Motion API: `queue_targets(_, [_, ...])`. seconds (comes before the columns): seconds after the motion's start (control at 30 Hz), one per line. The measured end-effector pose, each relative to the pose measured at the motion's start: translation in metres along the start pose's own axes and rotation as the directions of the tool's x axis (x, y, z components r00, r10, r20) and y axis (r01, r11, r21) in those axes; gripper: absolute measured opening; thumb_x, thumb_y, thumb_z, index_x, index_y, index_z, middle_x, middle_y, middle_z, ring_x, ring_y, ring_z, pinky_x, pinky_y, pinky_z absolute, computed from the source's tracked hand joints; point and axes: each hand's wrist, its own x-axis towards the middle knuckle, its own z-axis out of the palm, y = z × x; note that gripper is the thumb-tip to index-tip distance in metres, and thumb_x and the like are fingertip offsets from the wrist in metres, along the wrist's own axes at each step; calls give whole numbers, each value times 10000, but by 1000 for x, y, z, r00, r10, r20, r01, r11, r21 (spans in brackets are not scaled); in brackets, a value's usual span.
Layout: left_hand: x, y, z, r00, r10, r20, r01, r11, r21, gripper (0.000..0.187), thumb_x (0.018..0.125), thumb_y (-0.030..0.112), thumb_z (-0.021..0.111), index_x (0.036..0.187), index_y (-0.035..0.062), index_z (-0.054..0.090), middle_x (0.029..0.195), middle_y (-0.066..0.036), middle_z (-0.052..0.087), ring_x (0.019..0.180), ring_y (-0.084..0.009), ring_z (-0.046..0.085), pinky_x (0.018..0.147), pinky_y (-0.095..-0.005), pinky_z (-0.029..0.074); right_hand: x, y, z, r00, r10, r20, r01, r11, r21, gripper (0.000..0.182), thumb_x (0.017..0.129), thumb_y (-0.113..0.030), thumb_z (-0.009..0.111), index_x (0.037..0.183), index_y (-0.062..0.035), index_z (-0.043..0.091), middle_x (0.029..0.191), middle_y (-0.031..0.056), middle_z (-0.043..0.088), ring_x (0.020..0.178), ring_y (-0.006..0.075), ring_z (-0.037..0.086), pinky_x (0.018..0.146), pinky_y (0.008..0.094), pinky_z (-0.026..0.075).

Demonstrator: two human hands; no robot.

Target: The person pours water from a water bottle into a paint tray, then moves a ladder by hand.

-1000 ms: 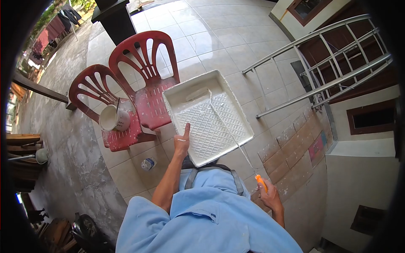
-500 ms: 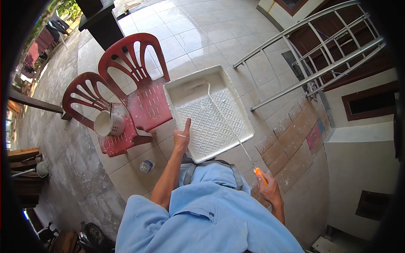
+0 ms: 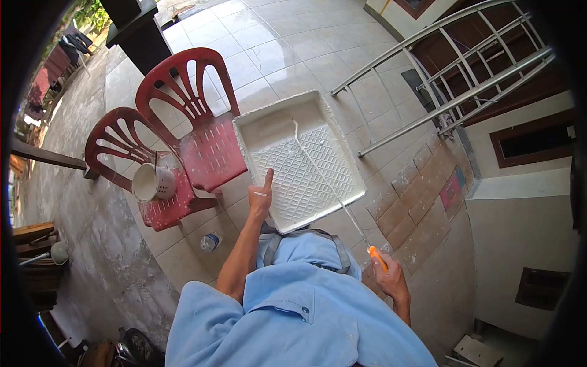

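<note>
Left hand (image 3: pixel 260 199) grips paint tray (image 3: pixel 299 162) near rim, thumb up | right hand (image 3: pixel 388 278) wraps orange handle (image 3: pixel 377 257) | we judge tray light, stiff, paint-slick.

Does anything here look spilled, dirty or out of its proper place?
Yes. White paint spatters the seat of the red chair under the tilted bucket, and a plastic bottle lies on the tiled floor beside it.

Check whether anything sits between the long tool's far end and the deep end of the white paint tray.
Nothing visible does. The thin paint-coated rod with an orange handle, held by the right hand, lies across the white ribbed plastic paint tray, its tip already at the deep end. The left hand grips the tray's near edge, off to the side.
</note>
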Motion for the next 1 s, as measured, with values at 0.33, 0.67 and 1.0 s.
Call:
queue_targets(0.33, [-7, -4, -7, 999, -18, 34, 19, 999, -45, 806, 833, 676, 698, 954, -121, 718, 834, -138, 700, 761, -186, 613, 693, -365, 502, 4, -6, -1, 1000, 29, -11, -30, 999, -33, 433, 994, -317, 568, 1275, 7, 627, 1175, 238, 682, 1104, 383, 662, 931, 403, 507])
queue_targets(0.67, [-5, -26, -15, 998, 34, -62, -41, 992, -116, 800, 833, 681, 695, 909, -115, 726, 803, -155, 704, 736, -205, 625, 689, -385, 509, -3, -11, -12, 997, 66, 36, -64, 997, -49, 432, 997, -307, 565, 1274, 20, 620, 1150, 255, 682, 1091, 387, 665, 915, 398, 509])
queue_targets(1.0, [-14, -31, -25, 995, 29, -96, -42, 989, -141, 792, 834, 672, 699, 922, -114, 728, 829, -175, 716, 766, -207, 642, 705, -382, 515, 3, -10, -15, 998, -9, 60, 14, 997, -75, 428, 996, -298, 572, 1273, 25, 621, 1172, 260, 675, 1098, 382, 665, 924, 399, 504])
